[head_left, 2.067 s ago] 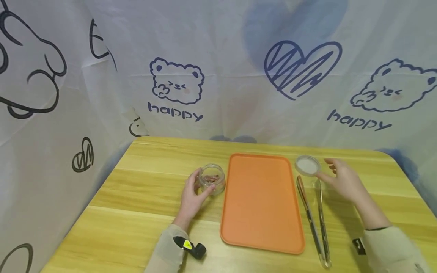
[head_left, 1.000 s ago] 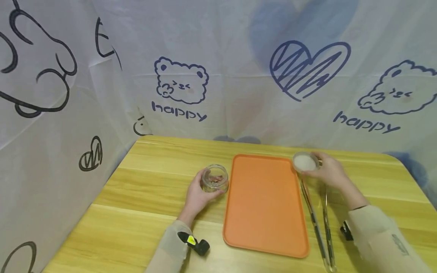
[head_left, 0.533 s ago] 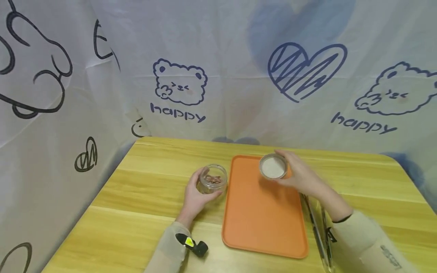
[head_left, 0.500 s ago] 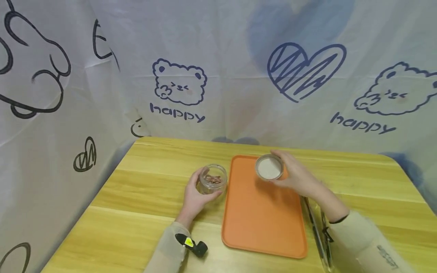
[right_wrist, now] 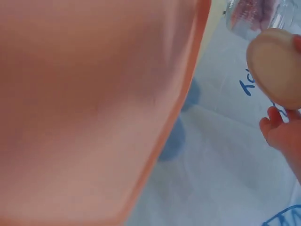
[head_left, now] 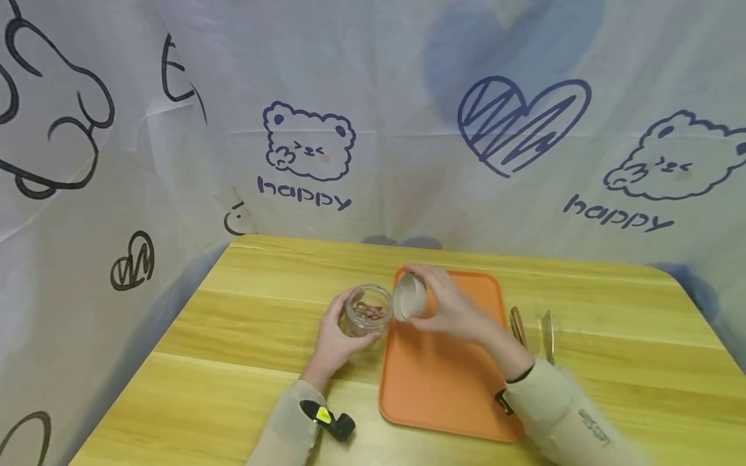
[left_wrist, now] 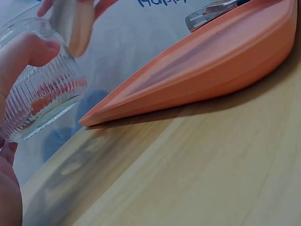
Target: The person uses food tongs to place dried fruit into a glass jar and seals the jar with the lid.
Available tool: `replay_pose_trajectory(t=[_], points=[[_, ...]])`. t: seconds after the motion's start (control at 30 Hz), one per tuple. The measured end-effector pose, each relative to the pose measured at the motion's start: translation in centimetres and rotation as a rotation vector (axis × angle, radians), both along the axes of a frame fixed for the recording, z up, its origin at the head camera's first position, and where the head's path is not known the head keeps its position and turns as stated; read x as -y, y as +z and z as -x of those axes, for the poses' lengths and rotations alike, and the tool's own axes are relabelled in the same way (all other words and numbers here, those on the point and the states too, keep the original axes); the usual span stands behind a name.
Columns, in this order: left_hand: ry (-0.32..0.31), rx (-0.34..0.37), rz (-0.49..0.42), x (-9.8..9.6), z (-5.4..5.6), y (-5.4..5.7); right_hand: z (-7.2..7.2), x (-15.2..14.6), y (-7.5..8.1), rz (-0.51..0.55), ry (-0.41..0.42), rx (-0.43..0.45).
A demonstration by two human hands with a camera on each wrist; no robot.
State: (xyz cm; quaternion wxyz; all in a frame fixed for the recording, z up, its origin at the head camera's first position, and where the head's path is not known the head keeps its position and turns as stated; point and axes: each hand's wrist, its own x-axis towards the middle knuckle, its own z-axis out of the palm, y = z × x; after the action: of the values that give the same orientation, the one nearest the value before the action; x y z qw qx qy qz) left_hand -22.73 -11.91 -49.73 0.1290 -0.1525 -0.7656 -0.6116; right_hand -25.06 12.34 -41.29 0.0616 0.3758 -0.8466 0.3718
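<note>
My left hand [head_left: 335,340] grips a clear ribbed glass jar [head_left: 368,323], thumb on the near side and fingers round the far side. Small reddish-brown pieces [head_left: 370,312] lie inside it, and its mouth is uncovered. Between the thumb and fingers of my right hand [head_left: 451,314] is a round, pale lid [head_left: 411,296], tipped on edge just right of the jar's rim. In the right wrist view the lid [right_wrist: 273,66] shows a flat beige face close to the jar [right_wrist: 247,21]. Whether lid and jar touch, I cannot tell.
Beneath my right hand lies an orange rectangular tray [head_left: 437,388] on the wood-grain table [head_left: 245,323]. Metal tongs [head_left: 548,333] rest right of the tray, partly hidden by my right sleeve. A printed white cloth [head_left: 408,181] hangs behind the table.
My right hand has picked up the lid from the table's right side, carried it left across the tray to the jar and tilted it. My left hand keeps its grip on the jar.
</note>
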Motion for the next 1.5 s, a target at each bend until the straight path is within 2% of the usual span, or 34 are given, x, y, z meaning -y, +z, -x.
replay_pose_trajectory(t=[0.07, 0.2, 0.27, 0.3, 0.47, 0.7, 0.83, 0.97, 1.2, 1.3, 1.4, 1.5], points=[[-0.015, -0.015, -0.002, 0.1, 0.1, -0.2, 0.0, 0.3, -0.3, 0.106, 0.036, 0.111], [-0.051, 0.012, 0.002, -0.1, -0.9, 1.8, 0.0, 1.3, -0.8, 0.318, 0.116, 0.325], [-0.063, 0.026, 0.009, -0.2, -1.5, 2.9, -0.4, 1.9, -0.3, 0.376, 0.124, 0.364], [-0.068, 0.033, 0.010, -0.3, -1.7, 3.4, -0.6, 2.2, 0.1, 0.387, 0.122, 0.366], [-0.079, 0.013, 0.017, -0.3, -1.7, 3.6, -1.5, 3.4, 1.9, 0.342, 0.080, 0.317], [-0.059, 0.001, 0.046, -0.4, -1.9, 3.5, -0.1, 4.3, 0.2, 0.224, 0.082, 0.325], [-0.046, 0.007, 0.054, -0.5, -2.0, 3.5, 0.3, 4.7, -0.1, 0.124, 0.127, 0.269], [-0.037, 0.001, 0.070, -0.5, -2.0, 3.4, 0.6, 4.8, -0.3, 0.075, 0.161, 0.228], [-0.063, -0.020, 0.086, -0.5, -1.9, 3.1, 0.9, 4.6, -0.4, -0.002, 0.221, 0.149], [-0.077, -0.017, 0.075, -0.4, -1.9, 3.1, 0.9, 4.3, -0.3, 0.000, 0.222, 0.180], [-0.089, -0.010, 0.050, -0.4, -2.0, 3.1, 0.8, 3.8, -0.4, 0.020, 0.185, 0.223], [-0.092, -0.007, 0.034, -0.4, -2.0, 3.2, 0.7, 3.4, -0.7, 0.022, 0.153, 0.230]])
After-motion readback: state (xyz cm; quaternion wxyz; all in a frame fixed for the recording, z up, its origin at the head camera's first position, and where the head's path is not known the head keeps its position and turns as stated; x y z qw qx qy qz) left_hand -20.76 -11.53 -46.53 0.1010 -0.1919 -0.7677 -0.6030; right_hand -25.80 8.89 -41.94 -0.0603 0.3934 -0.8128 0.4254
